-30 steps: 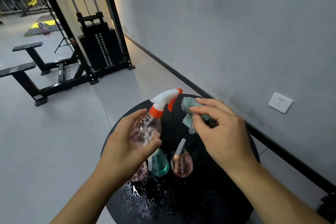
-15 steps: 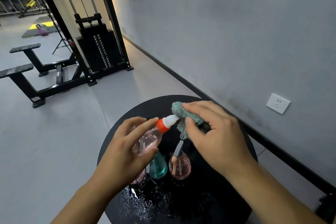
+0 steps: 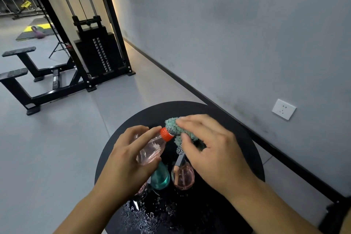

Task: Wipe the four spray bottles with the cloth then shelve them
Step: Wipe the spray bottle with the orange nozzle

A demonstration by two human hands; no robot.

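Pink-tinted bottle [image 3: 152, 149] lies tilted in my left hand [image 3: 125, 159], fingers curled round its body. My right hand [image 3: 212, 150] pinches the cloth [image 3: 173, 127] over its sprayer, past the orange collar [image 3: 165, 134]. Under my fingers three more bottles [image 3: 183, 175] stand on the table [image 3: 237, 123].

Over the last second the pink spray bottle [image 3: 152, 148], gripped by the left hand [image 3: 131, 159], has tipped from near upright to a steep tilt, with its orange collar [image 3: 166, 134] now pointing toward the right hand [image 3: 210, 150]. The white trigger head, fully exposed a second ago, is now hidden inside the green cloth [image 3: 176, 129]. The right hand has carried the cloth from beside the nozzle onto the head, and its fingers now wrap the cloth around it, right up to the collar.
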